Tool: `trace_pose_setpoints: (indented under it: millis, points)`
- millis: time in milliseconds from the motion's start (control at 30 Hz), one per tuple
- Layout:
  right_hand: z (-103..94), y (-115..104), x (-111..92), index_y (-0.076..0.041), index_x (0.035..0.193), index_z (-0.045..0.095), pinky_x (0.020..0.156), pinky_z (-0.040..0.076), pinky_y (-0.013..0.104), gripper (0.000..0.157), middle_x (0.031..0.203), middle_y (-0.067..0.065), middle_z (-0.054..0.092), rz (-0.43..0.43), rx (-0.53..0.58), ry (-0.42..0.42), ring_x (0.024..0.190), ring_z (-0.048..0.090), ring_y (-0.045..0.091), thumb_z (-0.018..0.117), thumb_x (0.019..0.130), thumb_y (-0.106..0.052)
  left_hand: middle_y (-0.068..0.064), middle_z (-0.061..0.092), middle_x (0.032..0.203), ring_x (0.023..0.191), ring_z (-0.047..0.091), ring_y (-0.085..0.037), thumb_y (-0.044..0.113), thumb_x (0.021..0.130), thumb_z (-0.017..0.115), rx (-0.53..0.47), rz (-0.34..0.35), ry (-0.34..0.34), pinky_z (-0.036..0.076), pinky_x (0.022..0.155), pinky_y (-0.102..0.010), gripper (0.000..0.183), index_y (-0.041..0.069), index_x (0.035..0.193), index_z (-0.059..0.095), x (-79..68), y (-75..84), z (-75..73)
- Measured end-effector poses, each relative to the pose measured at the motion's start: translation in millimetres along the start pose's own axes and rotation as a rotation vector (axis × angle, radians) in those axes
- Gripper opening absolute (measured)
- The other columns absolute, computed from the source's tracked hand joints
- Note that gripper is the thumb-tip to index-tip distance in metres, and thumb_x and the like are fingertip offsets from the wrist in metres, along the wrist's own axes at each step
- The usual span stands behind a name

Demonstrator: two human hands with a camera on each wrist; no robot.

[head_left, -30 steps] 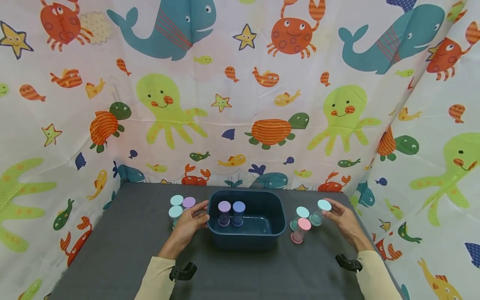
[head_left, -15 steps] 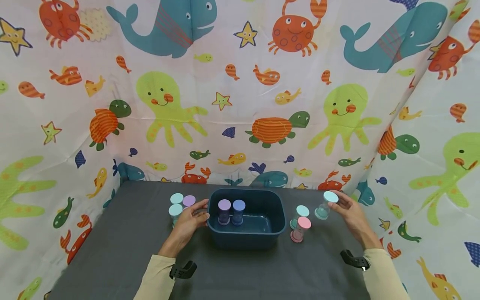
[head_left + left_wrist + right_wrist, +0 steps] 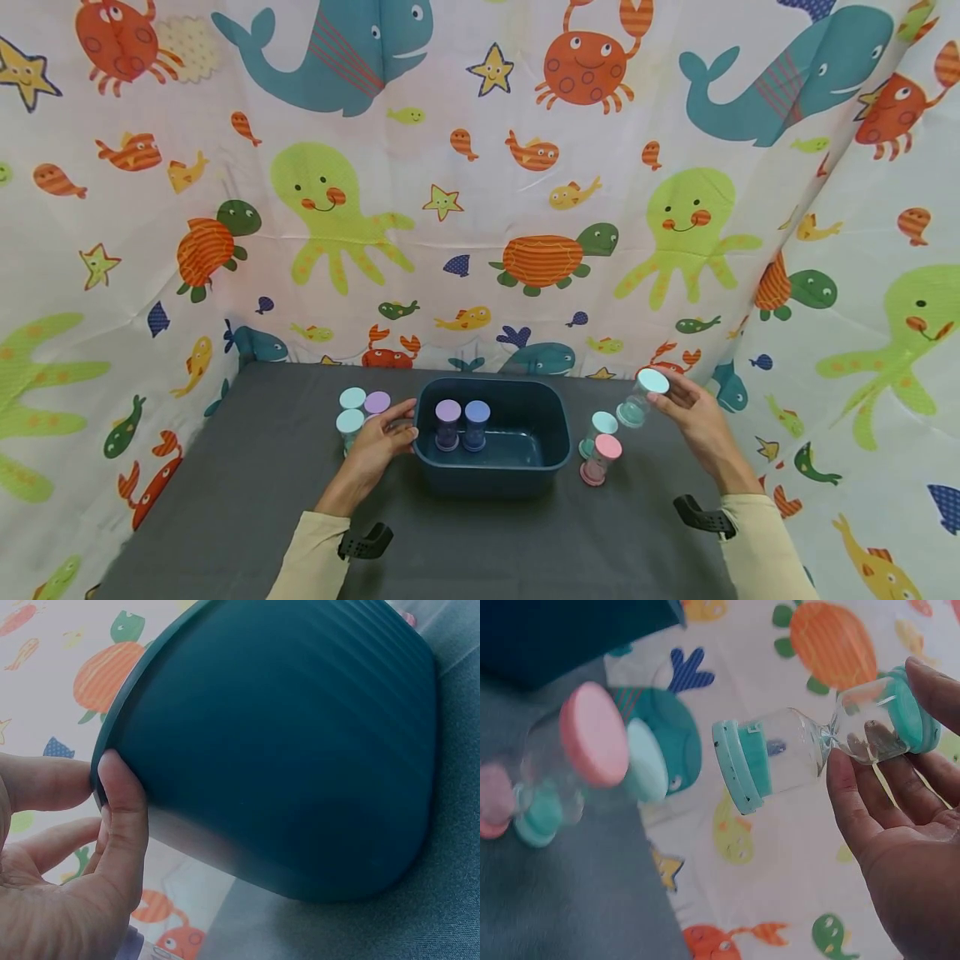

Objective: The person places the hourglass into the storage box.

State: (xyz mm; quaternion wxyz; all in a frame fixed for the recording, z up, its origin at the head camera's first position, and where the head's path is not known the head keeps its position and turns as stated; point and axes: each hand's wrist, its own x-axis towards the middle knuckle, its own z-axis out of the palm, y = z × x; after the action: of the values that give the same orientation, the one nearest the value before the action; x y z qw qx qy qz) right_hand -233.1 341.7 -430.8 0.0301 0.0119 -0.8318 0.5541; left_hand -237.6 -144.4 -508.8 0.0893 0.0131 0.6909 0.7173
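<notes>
Right hand (image 3: 701,425) first: in the head view its fingers grip the upper end of a teal-capped hourglass (image 3: 642,398), holding it tilted at the right of the table (image 3: 525,550), well apart from the bin (image 3: 487,483). The left hand (image 3: 373,448) grips the left rim of that bin, a dark blue-teal tub with rounded corners. Inside, toward its left end, a purple-capped hourglass (image 3: 447,412) and a blue-capped hourglass (image 3: 477,414) stand upright side by side. Just right of the bin stand a pale teal hourglass (image 3: 603,423) and a pink hourglass (image 3: 607,448); near the left hand are two mint-capped hourglasses (image 3: 349,421) and a lilac-capped hourglass (image 3: 377,403), partly hidden. Dark grey cloth covers the table. Behind and along both sides hangs a creased white backdrop (image 3: 465,233) printed with whales, octopuses, turtles, crabs and fish. Both cream sleeves (image 3: 765,542) end above black wrist bands (image 3: 705,517).

From the left wrist, the digits pinch the rim's edge, one pressed along the outer wall. That wall is smooth and matte, curving at the corner; the table cloth shows a fine weave.

From the right wrist, the fingers curl round one cap and bulb of the held piece: clear, shiny glass narrowing to a slim waist, with disc-shaped, ridged teal ends, the far one dotted with dark specks. The two standing nearby are blurred.
</notes>
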Motion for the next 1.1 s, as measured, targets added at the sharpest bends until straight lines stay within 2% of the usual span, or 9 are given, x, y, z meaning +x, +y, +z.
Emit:
trace_pose_setpoints:
  millis: [133, 400, 600, 833, 1100]
  points:
    - [5.3, -11.0, -1.7, -0.009, 0.147, 0.043, 0.089, 0.044, 0.007, 0.061, 0.129, -0.018, 0.054, -0.058, 0.074, -0.019, 0.114, 0.052, -0.01, 0.066, 0.094, -0.028, -0.02, 0.05, 0.137, 0.097, 0.061, -0.02, 0.001, 0.093, 0.061, -0.002, -0.003, 0.006, 0.056, 0.077, -0.025, 0.053, 0.01, 0.144, 0.049, -0.2, 0.6, 0.8]
    - [13.8, -29.2, -5.9, -0.004, 0.143, 0.047, 0.089, 0.047, 0.009, 0.053, 0.121, -0.02, 0.061, -0.162, 0.186, -0.058, 0.112, 0.058, -0.008, 0.064, 0.095, -0.015, -0.019, 0.05, 0.136, 0.102, 0.062, -0.027, 0.0, 0.093, 0.06, -0.004, 0.0, 0.006, 0.056, 0.076, -0.025, 0.053, 0.009, 0.144, 0.048, -0.2, -0.1, 1.1]
    - [21.0, -43.2, -9.3, -0.003, 0.144, 0.046, 0.09, 0.047, 0.009, 0.053, 0.122, -0.019, 0.061, -0.2, 0.182, -0.067, 0.112, 0.059, -0.006, 0.064, 0.095, -0.014, -0.017, 0.051, 0.135, 0.103, 0.061, -0.027, 0.0, 0.094, 0.06, -0.008, -0.008, 0.003, 0.056, 0.077, -0.025, 0.053, 0.01, 0.144, 0.048, 0.4, -0.1, 0.7]
    - [31.3, -62.4, -12.0, 0.002, 0.141, 0.047, 0.091, 0.049, 0.013, 0.048, 0.12, -0.013, 0.064, -0.254, 0.262, -0.118, 0.108, 0.062, 0.0, 0.061, 0.095, -0.004, -0.016, 0.052, 0.134, 0.099, 0.061, -0.02, 0.001, 0.093, 0.06, -0.005, -0.009, 0.006, 0.056, 0.078, -0.026, 0.053, 0.011, 0.144, 0.049, 0.7, -1.0, 1.3]
    - [48.6, -74.9, -12.6, 0.0, 0.139, 0.05, 0.093, 0.05, 0.016, 0.046, 0.122, -0.012, 0.064, -0.298, 0.284, -0.148, 0.109, 0.063, 0.003, 0.061, 0.095, -0.003, -0.016, 0.051, 0.135, 0.104, 0.06, -0.027, 0.002, 0.094, 0.06, 0.001, -0.014, 0.01, 0.056, 0.078, -0.025, 0.052, 0.011, 0.144, 0.048, 1.1, -0.7, 1.6]
